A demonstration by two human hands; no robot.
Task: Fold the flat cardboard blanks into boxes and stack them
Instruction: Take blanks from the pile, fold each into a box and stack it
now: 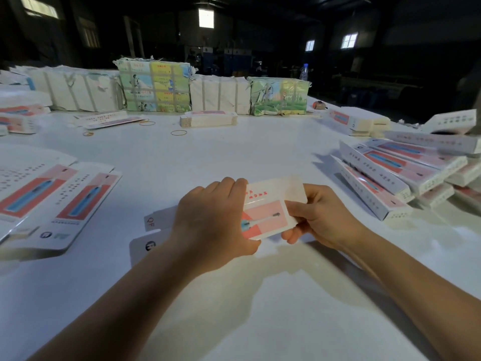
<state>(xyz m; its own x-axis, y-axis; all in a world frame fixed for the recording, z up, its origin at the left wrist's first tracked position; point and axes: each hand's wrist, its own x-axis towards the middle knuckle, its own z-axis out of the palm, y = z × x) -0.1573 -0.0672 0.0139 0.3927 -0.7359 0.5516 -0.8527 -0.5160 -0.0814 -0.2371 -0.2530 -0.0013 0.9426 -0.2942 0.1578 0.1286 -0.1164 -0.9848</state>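
Across the white table (234,157), mid-fold by my reading, the left hand (212,217) and right hand (316,217) both grip one toothbrush-box blank (268,212) at centre; next its end flaps need tucking before it joins the folded boxes (395,175) on the right.

I log: blank (268,212), white with pink panel and red print; folded boxes (385,178), white, pink and blue; table (234,157), plain white; rubber bands (178,132), tan.

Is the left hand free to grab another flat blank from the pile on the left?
Probably not yet: the left hand grips the blank being folded, though bare table lies toward the pile.
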